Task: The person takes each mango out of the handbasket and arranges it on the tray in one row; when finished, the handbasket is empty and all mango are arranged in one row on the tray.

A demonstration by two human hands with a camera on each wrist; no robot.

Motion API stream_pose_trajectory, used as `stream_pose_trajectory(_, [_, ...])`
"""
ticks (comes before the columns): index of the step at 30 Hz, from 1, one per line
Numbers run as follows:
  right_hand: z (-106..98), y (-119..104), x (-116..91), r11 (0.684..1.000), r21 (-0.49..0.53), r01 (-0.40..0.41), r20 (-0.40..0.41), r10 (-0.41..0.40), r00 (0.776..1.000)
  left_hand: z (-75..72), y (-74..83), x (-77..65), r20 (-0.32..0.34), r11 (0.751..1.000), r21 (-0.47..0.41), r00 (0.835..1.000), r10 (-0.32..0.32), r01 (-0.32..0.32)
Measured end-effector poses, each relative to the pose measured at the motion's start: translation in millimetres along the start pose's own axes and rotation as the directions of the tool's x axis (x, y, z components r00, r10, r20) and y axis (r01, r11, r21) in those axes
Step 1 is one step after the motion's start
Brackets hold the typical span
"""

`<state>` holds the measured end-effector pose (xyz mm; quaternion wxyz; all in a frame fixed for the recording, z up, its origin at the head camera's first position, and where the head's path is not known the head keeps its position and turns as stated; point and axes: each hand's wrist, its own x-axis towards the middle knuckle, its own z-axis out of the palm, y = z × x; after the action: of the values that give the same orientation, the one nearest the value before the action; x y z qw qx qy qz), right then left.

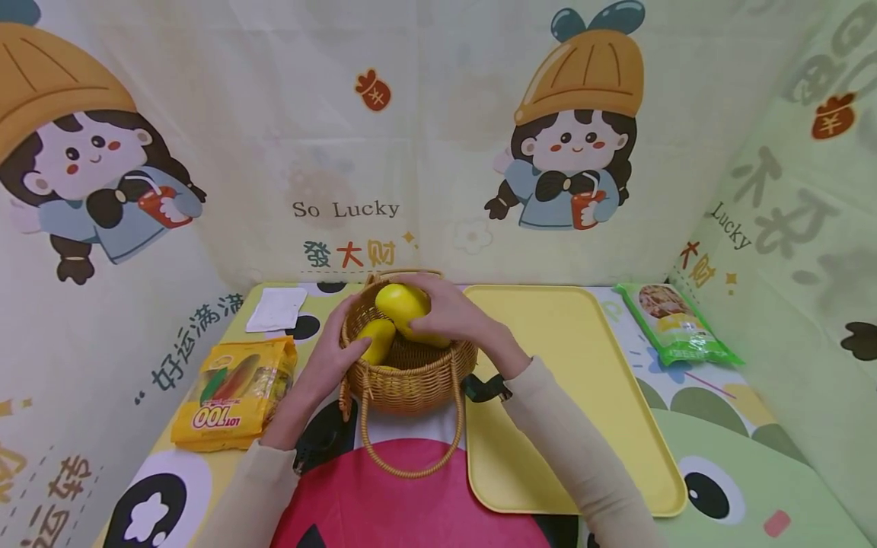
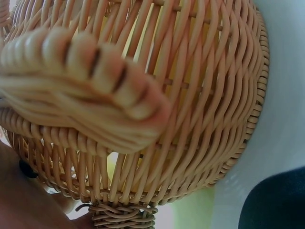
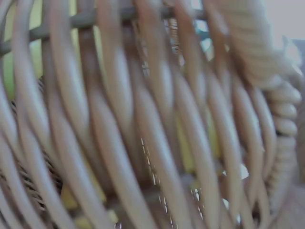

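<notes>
A round wicker basket (image 1: 407, 390) stands near the back of the table, its looped handle (image 1: 411, 476) hanging down at the front. Inside it lie several smooth yellow fruits; one (image 1: 379, 340) sits at the left. My left hand (image 1: 330, 356) grips the left rim, thumb over the edge near that fruit. At the right of the opening, my right hand (image 1: 452, 308) holds an oval yellow fruit (image 1: 400, 303), with more yellow showing below the fingers. Both wrist views are filled with woven basket wall (image 2: 205, 100), yellow glimpsed through the gaps; the fingertips are hidden there.
A yellow tray (image 1: 548, 396) lies just right of the basket, under the right forearm. An orange snack bag (image 1: 229, 396) and a white packet (image 1: 276, 308) are to the left. At the far right lies a green packet (image 1: 674, 323). Printed cloth walls (image 1: 438, 152) enclose the table.
</notes>
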<state>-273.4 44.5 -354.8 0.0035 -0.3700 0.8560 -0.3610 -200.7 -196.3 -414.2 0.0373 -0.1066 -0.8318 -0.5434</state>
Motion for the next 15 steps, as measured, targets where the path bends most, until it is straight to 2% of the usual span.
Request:
stream_pose_trajectory(4, [-5.5,5.1,-7.4,0.982,0.186,-0.009,-0.113,0.030,0.993,0.8,-0.6,0.9,-0.003,1.000,0.008,1.000,0.001,-0.001])
stream_pose_trajectory(8, [-9.0,8.7,-15.6,0.957,0.290,0.010,-0.211,0.054,0.976,0.9,-1.5,1.0,-0.004,1.000,0.021,1.000,0.000,0.000])
stream_pose_trajectory(13, [-12.9,17.2,-23.9,0.926,0.373,0.055,-0.338,0.081,0.938,1.6,0.1,0.2,-0.006,1.000,0.023,1.000,-0.004,0.004])
stream_pose_trajectory(15, [-14.6,21.9,-26.5,0.901,0.425,0.085,-0.389,0.097,0.916,2.1,-0.1,0.2,-0.009,1.000,0.025,1.000,-0.002,0.002])
